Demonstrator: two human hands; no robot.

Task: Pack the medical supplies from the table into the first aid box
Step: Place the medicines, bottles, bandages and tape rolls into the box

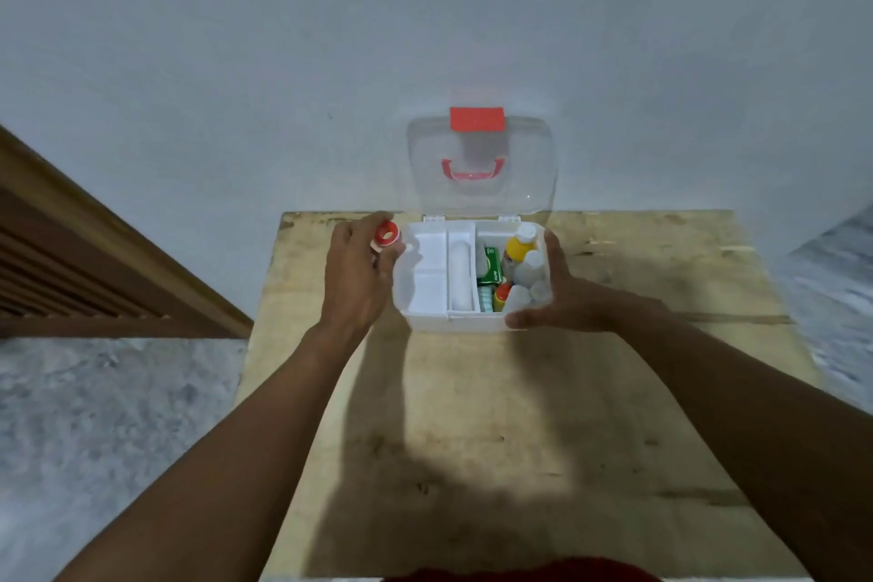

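Observation:
The white first aid box (453,321) stands open on the far part of the wooden table (519,416), its clear lid (479,165) with red latch and handle leaning back against the wall. A white divided tray fills the box's left half; a rolled bandage (459,272) lies in its narrow slot. The right half holds a yellow bottle (518,246), a green packet (492,267) and several small white bottles. My left hand (359,272) holds a red tape roll (385,235) just left of the box. My right hand (562,298) grips the box's right front corner.
The table's back edge meets a pale wall. A brown wooden louvred panel (94,269) runs along the left, above grey stone floor (118,416). Something dark red (519,572) shows at the near table edge.

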